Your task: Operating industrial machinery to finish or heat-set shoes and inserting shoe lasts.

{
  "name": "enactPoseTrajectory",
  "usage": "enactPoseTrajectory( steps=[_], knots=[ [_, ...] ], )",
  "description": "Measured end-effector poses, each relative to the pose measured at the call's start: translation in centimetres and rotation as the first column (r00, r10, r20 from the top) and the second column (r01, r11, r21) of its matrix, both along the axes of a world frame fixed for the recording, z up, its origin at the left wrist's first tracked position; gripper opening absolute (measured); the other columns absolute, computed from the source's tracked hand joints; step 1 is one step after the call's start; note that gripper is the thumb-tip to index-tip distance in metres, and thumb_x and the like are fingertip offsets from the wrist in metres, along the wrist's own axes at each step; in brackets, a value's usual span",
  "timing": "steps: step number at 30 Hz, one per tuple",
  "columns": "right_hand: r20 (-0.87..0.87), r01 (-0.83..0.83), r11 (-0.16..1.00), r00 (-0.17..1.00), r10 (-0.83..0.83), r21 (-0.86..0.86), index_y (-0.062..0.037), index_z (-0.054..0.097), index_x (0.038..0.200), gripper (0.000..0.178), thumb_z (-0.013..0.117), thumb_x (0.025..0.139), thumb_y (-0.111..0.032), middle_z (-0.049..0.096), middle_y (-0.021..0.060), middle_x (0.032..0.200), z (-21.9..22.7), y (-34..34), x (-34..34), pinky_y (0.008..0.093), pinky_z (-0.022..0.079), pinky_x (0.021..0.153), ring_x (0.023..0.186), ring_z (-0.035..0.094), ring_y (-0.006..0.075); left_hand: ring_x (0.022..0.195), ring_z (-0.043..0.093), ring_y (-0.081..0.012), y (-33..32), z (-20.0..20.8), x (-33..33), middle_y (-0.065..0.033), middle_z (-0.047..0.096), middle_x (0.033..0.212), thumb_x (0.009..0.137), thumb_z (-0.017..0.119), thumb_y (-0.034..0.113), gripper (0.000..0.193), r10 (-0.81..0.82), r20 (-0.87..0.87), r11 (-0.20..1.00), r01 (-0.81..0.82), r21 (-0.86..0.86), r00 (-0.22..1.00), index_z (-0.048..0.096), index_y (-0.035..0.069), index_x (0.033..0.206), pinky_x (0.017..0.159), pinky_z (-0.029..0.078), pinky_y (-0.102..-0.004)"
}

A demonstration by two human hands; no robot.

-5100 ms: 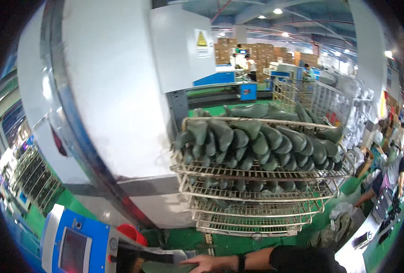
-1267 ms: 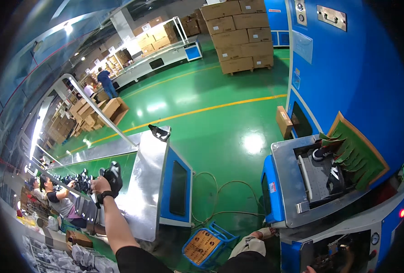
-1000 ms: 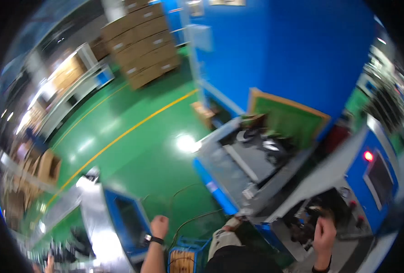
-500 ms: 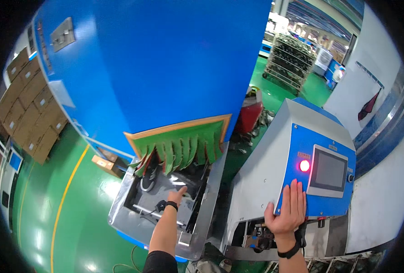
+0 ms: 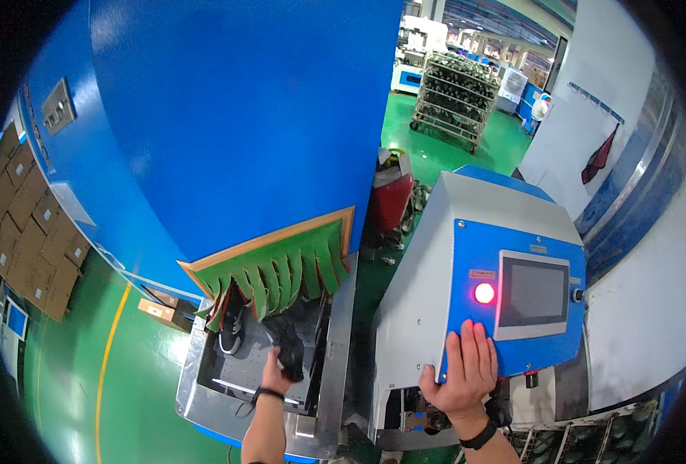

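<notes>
Several green flaps [image 5: 285, 280] hang at twelve o'clock beyond the dark shoe [image 5: 286, 340], long axis eleven-to-five, toe unclear; left hand [image 5: 275, 374] grips it, right hand [image 5: 465, 380] lies flat on blue panel [image 5: 532, 354].

Stacked cartons [image 5: 34, 240] stand at 9 o'clock. At 8 o'clock, a yellow line [image 5: 111, 356] crosses the green floor [image 5: 146, 379], with a small carton [image 5: 157, 311] to its right. A red bin [image 5: 391, 203] lies at 2 o'clock, close to centre. Farther off are a wheeled rack [image 5: 455, 100] of dark items at 1 o'clock and a person [image 5: 540, 110] in white at 2 o'clock. A dark cloth [image 5: 599, 161] hangs between 2 and 3 o'clock.
</notes>
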State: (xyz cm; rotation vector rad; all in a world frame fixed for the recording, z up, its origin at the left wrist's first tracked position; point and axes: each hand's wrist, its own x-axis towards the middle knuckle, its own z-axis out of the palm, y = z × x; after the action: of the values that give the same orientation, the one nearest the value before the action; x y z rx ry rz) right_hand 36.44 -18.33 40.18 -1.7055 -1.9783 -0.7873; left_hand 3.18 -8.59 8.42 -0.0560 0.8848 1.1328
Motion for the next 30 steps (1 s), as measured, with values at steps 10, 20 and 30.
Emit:
enactPoseTrajectory(
  steps=[10,20,30],
  knots=[
    [-0.448,-0.856,0.216,0.442,0.777,-0.47,-0.0146,0.028,0.156,0.092,0.074,0.08,-0.035,0.035,0.0214,0.155,0.6,-11.9,-2.6,0.0501,0.025,0.119,0.141,0.039,0.0354,0.13,0.053,-0.0254,-26.6,17.8,-2.4,-0.0183,0.053,0.142,0.094,0.05,0.066,0.093,-0.697,-0.216,0.662,0.729,0.173,0.684,0.036,-0.011,0.146,0.112,0.039,-0.0373],
    [-0.859,-0.782,0.363,0.422,-0.29,-0.507,-0.0063,0.023,0.157,0.114,0.087,0.07,-0.046,0.051,0.0231,0.141,-5.0,-18.0,8.0,0.0408,0.039,0.11,0.131,0.05,0.034,0.123,0.054,-0.0223,-31.8,21.8,14.3,-0.0142,0.059,0.129,0.083,0.078,0.036,0.08,0.04,-0.98,0.471,0.862,0.189,0.193,0.043,-0.01,0.138,0.106,0.041,-0.0333],
    [-0.748,-0.871,0.467,-0.205,-0.631,-0.155,-0.0009,0.05,0.138,0.064,0.078,0.083,-0.017,0.06,0.0062,0.126,-6.1,-23.7,16.6,0.0332,0.044,0.101,0.114,0.055,0.0171,0.119,0.058,-0.0231,-31.9,26.1,24.2,-0.0185,0.061,0.127,0.077,0.086,0.037,0.088,-0.333,-0.848,0.442,0.863,0.245,0.412,0.042,-0.008,0.138,0.103,0.045,-0.0347]
  ],
)
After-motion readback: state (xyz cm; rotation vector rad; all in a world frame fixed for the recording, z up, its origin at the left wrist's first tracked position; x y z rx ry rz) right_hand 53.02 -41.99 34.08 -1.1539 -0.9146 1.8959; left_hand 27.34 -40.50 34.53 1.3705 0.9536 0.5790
